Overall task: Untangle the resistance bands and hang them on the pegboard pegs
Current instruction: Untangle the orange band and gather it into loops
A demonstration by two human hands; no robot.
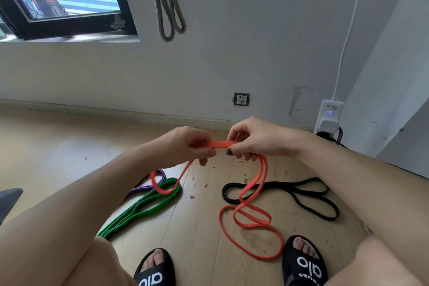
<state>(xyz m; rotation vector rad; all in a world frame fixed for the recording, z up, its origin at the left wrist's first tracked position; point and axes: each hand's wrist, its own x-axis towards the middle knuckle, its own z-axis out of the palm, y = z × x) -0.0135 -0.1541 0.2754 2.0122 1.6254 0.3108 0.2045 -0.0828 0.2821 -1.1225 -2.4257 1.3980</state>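
The orange band is pinched between the left hand and right hand, its loops trailing onto the floor between green band and black band.

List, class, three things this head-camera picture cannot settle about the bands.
1. Grey band on the wall: its peg is cut off by the top edge.
2. Purple band: mostly hidden behind the left forearm and green band.
3. Orange band: its grip inside the right hand is covered by fingers.
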